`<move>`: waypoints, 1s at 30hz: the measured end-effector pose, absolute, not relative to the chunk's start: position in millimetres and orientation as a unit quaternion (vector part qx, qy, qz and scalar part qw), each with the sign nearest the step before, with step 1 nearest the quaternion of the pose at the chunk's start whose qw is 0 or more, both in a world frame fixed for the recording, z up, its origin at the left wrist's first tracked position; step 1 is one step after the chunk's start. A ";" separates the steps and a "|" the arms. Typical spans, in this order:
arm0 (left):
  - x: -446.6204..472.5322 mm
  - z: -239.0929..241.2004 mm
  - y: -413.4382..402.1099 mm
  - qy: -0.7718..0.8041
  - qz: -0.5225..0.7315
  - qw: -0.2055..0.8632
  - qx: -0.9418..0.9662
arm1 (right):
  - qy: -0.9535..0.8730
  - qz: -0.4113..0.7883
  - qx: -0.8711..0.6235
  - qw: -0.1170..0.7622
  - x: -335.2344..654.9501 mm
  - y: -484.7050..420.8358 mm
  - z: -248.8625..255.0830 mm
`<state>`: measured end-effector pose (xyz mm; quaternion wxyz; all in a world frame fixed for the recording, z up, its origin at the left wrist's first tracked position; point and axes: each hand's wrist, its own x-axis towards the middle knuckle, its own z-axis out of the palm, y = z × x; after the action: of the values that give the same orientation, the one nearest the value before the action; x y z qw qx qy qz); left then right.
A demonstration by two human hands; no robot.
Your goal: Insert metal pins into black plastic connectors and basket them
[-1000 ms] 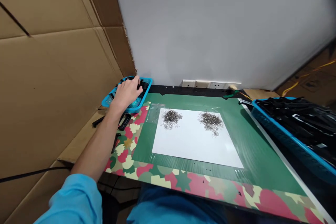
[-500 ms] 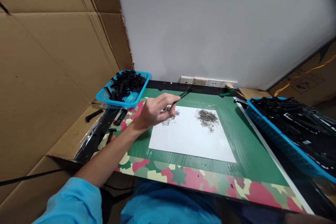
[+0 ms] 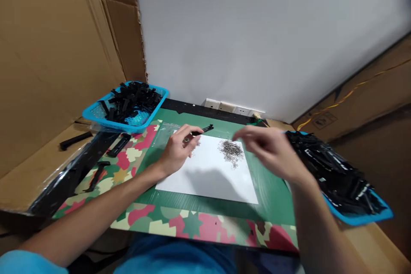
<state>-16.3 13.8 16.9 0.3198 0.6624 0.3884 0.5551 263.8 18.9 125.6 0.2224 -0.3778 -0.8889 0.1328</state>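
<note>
Clock centred on the white sheet (image 3: 205, 186), 12 toward the wall. Left hand (image 3: 176, 150) pinches a black part (image 3: 207, 129) at 12, its free end pointing to 2. Right hand (image 3: 271, 150), blurred, fingers curled, at 2, near the right pile (image 3: 231, 153) of small metal bits; cannot tell whether it grips anything. Left pile (image 3: 197, 144), at 11, partly hidden behind left hand. Blue baskets of black pieces: one (image 3: 131, 129) at 10, another (image 3: 369, 219) at 3.
</note>
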 end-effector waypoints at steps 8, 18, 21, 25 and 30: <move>-16.3 4.0 14.3 0.421 0.539 0.411 0.603 | -0.849 0.343 -0.391 0.096 294.1 56.6 74.3; -6.9 0.6 -7.0 0.366 0.421 0.162 0.814 | -0.815 0.439 -0.376 0.040 323.4 51.7 74.9; -10.0 -0.4 -5.6 0.364 0.410 0.131 0.826 | -0.818 0.441 -0.369 0.022 328.1 53.4 68.0; -13.6 1.9 -1.0 0.380 0.417 0.113 0.818 | -0.826 0.419 -0.375 0.022 326.6 57.8 55.8; -15.7 3.6 2.6 0.394 0.414 0.103 0.814 | -0.832 0.387 -0.394 0.042 313.3 59.2 42.6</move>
<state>-15.7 2.6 3.6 0.1027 0.8140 0.3941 0.4142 313.3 59.2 42.6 0.0422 -0.3939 -0.8325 0.3873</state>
